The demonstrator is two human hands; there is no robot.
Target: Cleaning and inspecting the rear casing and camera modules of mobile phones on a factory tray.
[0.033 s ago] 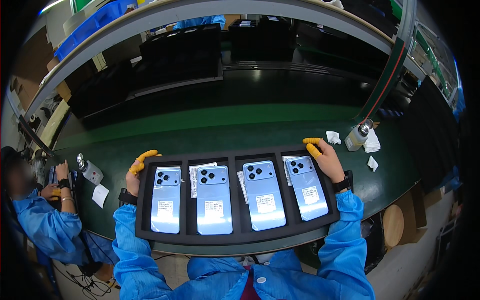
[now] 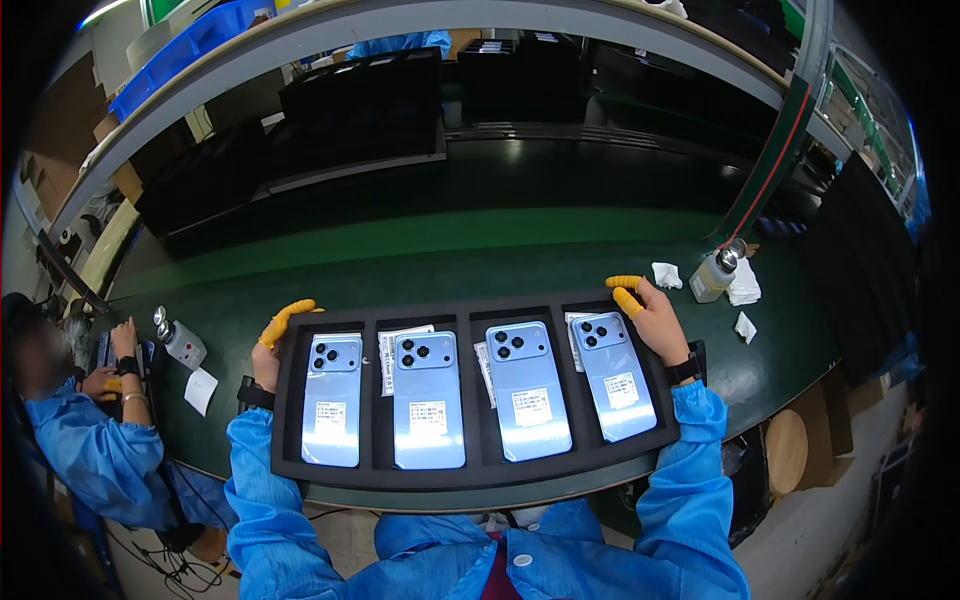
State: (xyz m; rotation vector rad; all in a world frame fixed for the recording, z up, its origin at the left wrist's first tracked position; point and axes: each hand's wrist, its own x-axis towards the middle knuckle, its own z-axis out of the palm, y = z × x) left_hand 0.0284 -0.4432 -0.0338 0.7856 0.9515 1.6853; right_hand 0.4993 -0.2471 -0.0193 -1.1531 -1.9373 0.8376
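Note:
A long black foam tray [image 2: 369, 425] lies in front of me, over the near edge of the green bench. Its compartments each hold a light blue phone, back side up, with a white label on its lower half: the leftmost phone [image 2: 331, 385], two in the middle [image 2: 428, 385] and the rightmost phone [image 2: 618, 365]. Paper strips printed with small marks [image 2: 388, 376] stick out beside the phones. My left hand [image 2: 266, 360] grips the tray's left end, and my right hand [image 2: 658, 325] its far right corner. Both wear yellow finger cots; some fingertips are hidden.
A pump bottle [image 2: 715, 276] stands at the right near crumpled white wipes [image 2: 666, 275]. Another bottle [image 2: 184, 346] and a paper slip [image 2: 200, 391] are at the left. A co-worker in a blue sleeve [image 2: 105, 440] sits beyond them. Dark trays [image 2: 365, 110] are stacked behind.

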